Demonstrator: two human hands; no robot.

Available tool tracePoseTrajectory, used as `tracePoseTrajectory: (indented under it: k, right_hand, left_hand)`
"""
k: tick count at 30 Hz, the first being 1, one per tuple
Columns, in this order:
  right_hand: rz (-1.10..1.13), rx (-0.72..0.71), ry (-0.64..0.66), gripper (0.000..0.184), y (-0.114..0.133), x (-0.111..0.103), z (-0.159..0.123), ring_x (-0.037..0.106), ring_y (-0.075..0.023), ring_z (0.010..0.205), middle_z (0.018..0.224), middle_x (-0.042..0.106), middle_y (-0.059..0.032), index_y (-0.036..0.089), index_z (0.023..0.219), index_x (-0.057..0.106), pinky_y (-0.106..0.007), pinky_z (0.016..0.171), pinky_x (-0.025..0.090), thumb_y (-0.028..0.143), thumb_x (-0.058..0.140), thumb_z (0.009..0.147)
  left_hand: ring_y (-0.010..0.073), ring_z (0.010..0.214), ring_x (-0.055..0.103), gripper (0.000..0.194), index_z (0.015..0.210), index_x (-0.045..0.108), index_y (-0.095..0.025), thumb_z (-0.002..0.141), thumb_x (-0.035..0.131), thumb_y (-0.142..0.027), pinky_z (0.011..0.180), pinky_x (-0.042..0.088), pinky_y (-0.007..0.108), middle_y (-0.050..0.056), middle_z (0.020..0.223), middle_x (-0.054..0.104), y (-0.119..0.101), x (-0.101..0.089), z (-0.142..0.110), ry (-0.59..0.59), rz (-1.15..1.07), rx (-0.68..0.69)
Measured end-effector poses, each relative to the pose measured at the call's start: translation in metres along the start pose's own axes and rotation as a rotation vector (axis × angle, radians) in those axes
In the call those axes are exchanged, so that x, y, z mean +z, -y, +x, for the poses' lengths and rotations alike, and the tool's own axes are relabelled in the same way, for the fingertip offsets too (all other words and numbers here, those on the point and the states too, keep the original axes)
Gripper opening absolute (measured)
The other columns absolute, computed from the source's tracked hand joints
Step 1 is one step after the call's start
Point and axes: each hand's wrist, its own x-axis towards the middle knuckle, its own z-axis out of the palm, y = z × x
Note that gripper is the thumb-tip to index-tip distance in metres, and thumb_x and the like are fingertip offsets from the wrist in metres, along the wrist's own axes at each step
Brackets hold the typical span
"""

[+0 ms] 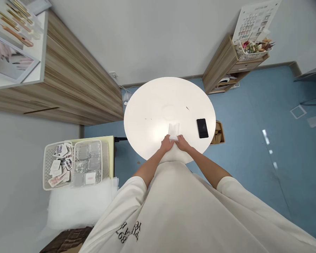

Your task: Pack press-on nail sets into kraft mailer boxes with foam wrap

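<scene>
Both my hands are at the near side of a round white table (147,98), close together in front of my body. Between them is a small white, slightly translucent piece (173,129), like a folded sheet or soft wrap; its exact kind is not clear. My left hand (167,143) grips its near left edge with curled fingers. On the near right edge, my right hand (183,143) pinches it in the same way. The far end of the piece stretches away from me over the tabletop. A black phone (202,128) lies to the right of my right hand.
Left of the table, white baskets (45,168) hold cards and clear boxes beside a stack of translucent white sheets (76,203). A wooden cabinet (76,66) stands at the far left. Right are a small wooden cabinet (221,59) and a cardboard box (222,133) on the floor.
</scene>
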Motion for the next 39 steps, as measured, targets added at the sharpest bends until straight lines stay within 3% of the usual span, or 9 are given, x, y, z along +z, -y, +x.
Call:
tracePoseTrajectory:
  k: [4,8,12,15,18,22,31,36,39]
  right_hand:
    - [-0.053,0.132,-0.039,0.024,0.005,-0.001,0.012,0.054,-0.0271,0.115,0.128,0.048,-0.0142,0.019,0.119,0.050,-0.036,0.085,0.049,0.035,0.044,0.102]
    - [-0.090,0.191,-0.105,0.031,0.007,-0.004,0.018,0.054,-0.0275,0.114,0.128,0.049,-0.0133,0.020,0.125,0.047,-0.035,0.081,0.048,0.041,0.047,0.101]
    - [-0.117,0.163,-0.220,0.036,0.011,-0.006,0.021,0.053,-0.0269,0.113,0.129,0.049,-0.0123,0.022,0.131,0.044,-0.035,0.082,0.048,0.036,0.051,0.099]
    - [-0.123,0.103,-0.199,0.032,0.013,-0.004,0.019,0.054,-0.0263,0.110,0.129,0.048,-0.0133,0.022,0.131,0.047,-0.036,0.081,0.049,0.027,0.045,0.099]
    - [-0.107,0.029,-0.176,0.048,0.011,0.001,0.012,0.053,-0.0278,0.113,0.137,0.042,-0.0164,0.019,0.140,0.042,-0.039,0.089,0.049,0.019,0.047,0.093]
    - [-0.161,-0.054,-0.125,0.067,0.005,0.002,0.001,0.050,-0.0321,0.121,0.145,0.038,-0.0181,0.018,0.147,0.035,-0.045,0.098,0.046,0.016,0.057,0.084]
    - [-0.195,-0.129,-0.025,0.039,0.005,-0.025,-0.012,0.063,-0.0252,0.101,0.130,0.059,-0.0119,0.021,0.135,0.051,-0.035,0.085,0.047,0.038,0.050,0.100]
    - [-0.143,-0.036,0.025,0.038,0.009,-0.029,-0.005,0.065,-0.0248,0.100,0.123,0.065,-0.0105,0.023,0.135,0.053,-0.033,0.082,0.047,0.043,0.042,0.104]
    - [-0.104,0.051,-0.011,0.039,0.012,-0.026,0.004,0.064,-0.0267,0.103,0.122,0.066,-0.0114,0.022,0.136,0.050,-0.033,0.081,0.047,0.043,0.041,0.104]
  left_hand:
    - [0.0280,0.116,0.058,0.049,0.137,0.036,-0.020,0.090,0.049,-0.024,0.093,0.051,0.043,0.015,0.139,0.048,0.007,0.006,-0.005,-0.120,-0.088,0.061]
    - [0.0307,0.132,0.047,0.062,0.144,0.033,-0.021,0.085,0.048,-0.013,0.105,0.045,0.048,0.016,0.150,0.036,0.016,0.008,-0.008,-0.196,-0.017,0.188]
    - [0.0328,0.137,0.042,0.073,0.151,0.029,-0.022,0.083,0.050,-0.011,0.109,0.040,0.052,0.016,0.154,0.032,0.020,0.007,-0.004,-0.111,0.038,0.209]
    - [0.0320,0.136,0.043,0.077,0.154,0.026,-0.021,0.082,0.051,-0.011,0.111,0.039,0.050,0.016,0.151,0.038,0.017,0.005,0.000,-0.010,0.070,0.188]
    - [0.0305,0.136,0.043,0.081,0.155,0.023,-0.019,0.081,0.052,-0.010,0.113,0.038,0.046,0.017,0.149,0.039,0.010,0.005,0.002,0.000,0.044,0.151]
    - [0.0304,0.128,0.051,0.077,0.152,0.029,-0.020,0.079,0.055,-0.009,0.108,0.043,0.044,0.016,0.151,0.034,0.003,0.007,0.001,-0.033,0.006,0.105]
    - [0.0263,0.118,0.059,0.043,0.132,0.053,-0.021,0.091,0.054,-0.033,0.104,0.046,0.038,0.012,0.141,0.047,0.009,-0.005,-0.008,0.001,0.058,0.065]
    - [0.0248,0.120,0.058,0.039,0.121,0.060,-0.019,0.098,0.042,-0.046,0.100,0.046,0.034,0.013,0.138,0.052,0.008,-0.008,-0.002,0.044,-0.018,-0.072]
    - [0.0243,0.119,0.058,0.044,0.131,0.052,-0.017,0.099,0.041,-0.045,0.099,0.046,0.034,0.016,0.137,0.053,0.005,-0.002,0.003,-0.004,-0.096,-0.127]
